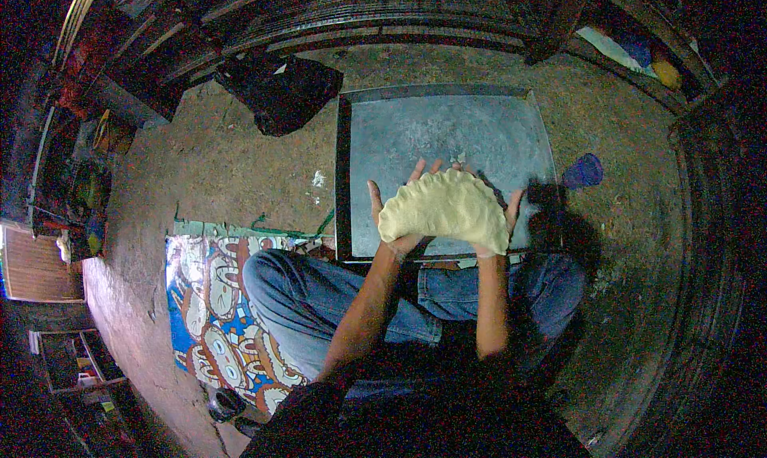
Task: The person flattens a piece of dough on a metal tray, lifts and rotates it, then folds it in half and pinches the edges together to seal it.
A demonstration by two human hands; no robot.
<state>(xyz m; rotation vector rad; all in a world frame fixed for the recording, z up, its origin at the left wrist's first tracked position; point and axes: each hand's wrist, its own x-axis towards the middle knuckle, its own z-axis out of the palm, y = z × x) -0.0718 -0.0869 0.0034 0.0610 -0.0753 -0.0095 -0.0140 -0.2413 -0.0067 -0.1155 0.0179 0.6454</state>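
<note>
A big half-moon dough turnover [443, 209] with a crimped, wavy upper edge rests across both my palms. It is pale and looks unbaked. My left hand [404, 244] lies under its left part, thumb out to the side and fingertips showing beyond the crimped edge. Supporting the right end is my right hand [513, 209], its thumb raised beside the dough; most of its fingers are hidden underneath. Below the hands is a large square metal tray [447, 126] with a raised rim and whitish dust or smears on its surface.
A purple plastic cup [583, 172] stands on the floor right of the tray. A black plastic bag [284, 90] lies beyond its left corner. My crossed, jeans-clad legs [319, 294] border the tray's near side, over a colourful cartoon-print mat [216, 314]. Dark wooden slats [383, 14] run along the back.
</note>
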